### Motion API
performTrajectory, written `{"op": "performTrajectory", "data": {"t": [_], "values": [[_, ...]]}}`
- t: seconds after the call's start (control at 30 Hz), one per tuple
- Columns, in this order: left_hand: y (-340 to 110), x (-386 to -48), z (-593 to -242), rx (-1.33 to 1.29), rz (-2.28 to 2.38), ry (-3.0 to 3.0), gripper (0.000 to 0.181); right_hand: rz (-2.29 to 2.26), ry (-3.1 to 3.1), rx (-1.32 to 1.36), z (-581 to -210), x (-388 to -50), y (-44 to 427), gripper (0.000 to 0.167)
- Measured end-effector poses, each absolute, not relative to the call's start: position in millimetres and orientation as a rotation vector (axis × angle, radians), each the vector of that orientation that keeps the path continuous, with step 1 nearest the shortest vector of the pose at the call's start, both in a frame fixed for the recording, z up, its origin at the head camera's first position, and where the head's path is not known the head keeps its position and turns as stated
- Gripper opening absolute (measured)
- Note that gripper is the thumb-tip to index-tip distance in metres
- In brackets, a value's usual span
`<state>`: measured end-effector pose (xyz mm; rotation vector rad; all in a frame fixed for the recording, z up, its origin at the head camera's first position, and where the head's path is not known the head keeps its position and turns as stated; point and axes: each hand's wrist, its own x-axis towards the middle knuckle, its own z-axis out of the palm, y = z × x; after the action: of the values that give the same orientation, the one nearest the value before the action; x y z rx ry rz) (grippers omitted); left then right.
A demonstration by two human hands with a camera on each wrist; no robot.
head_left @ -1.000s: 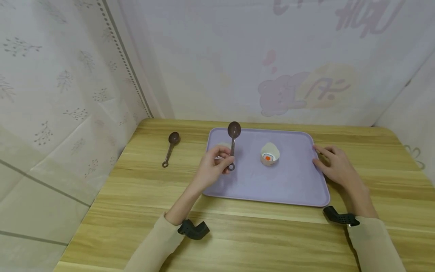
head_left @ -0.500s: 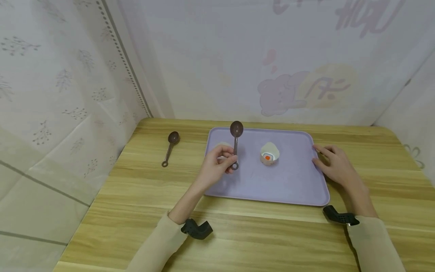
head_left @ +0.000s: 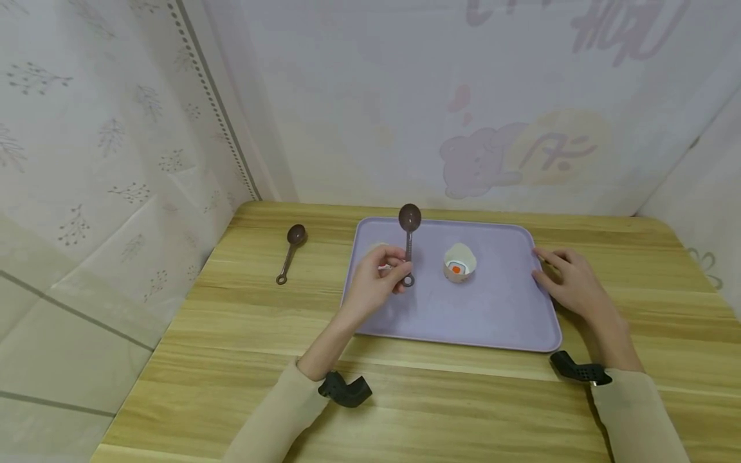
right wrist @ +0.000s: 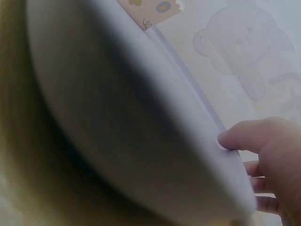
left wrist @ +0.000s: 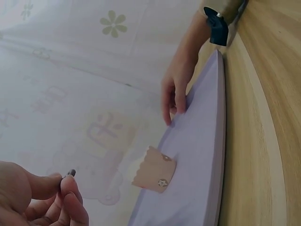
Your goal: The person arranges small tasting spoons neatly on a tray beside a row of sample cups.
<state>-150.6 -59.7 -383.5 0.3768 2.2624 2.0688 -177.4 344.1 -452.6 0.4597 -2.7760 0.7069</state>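
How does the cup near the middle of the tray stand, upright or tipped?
Upright: the cup sits base down on the tray, its open mouth facing up in the head view.

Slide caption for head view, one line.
Left grip pinches a spoon above a tray bearing a cup; right grip touches the tray's edge; second spoon on table.

- We see a smooth, matt tray (head_left: 498, 308) that looks like plastic.
- Over the tray, the held measuring spoon (head_left: 410, 218) looks like glossy plastic, its bowl catching the light.
- Left of the tray, we find a second measuring spoon (head_left: 297, 234) in similarly shiny plastic.
- The baking cup (head_left: 460, 251) on the tray looks to us like matt printed paper.
- Beneath the tray, the tabletop (head_left: 446, 411) shows smooth wood grain.
- Behind the tray, we see a printed, matt cloth hanging (head_left: 359, 109).
- Nearer us than the tray, the sleeves (head_left: 283, 406) are matt cloth.
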Motion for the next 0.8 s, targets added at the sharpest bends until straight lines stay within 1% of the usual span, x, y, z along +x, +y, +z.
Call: {"op": "performTrajectory", "data": {"t": [0.23, 0.8], "values": [[-53.8, -150.6, -380.3, 0.323, 2.062, 2.271, 0.017, 0.701, -2.774, 0.466, -452.6, -176.8, 344.6, 0.048], [-42.9, -155.3, -380.5, 0.314, 1.999, 2.301, 0.018, 0.729, -2.791, 0.455, -452.5, -176.4, 344.5, 0.048]]}}
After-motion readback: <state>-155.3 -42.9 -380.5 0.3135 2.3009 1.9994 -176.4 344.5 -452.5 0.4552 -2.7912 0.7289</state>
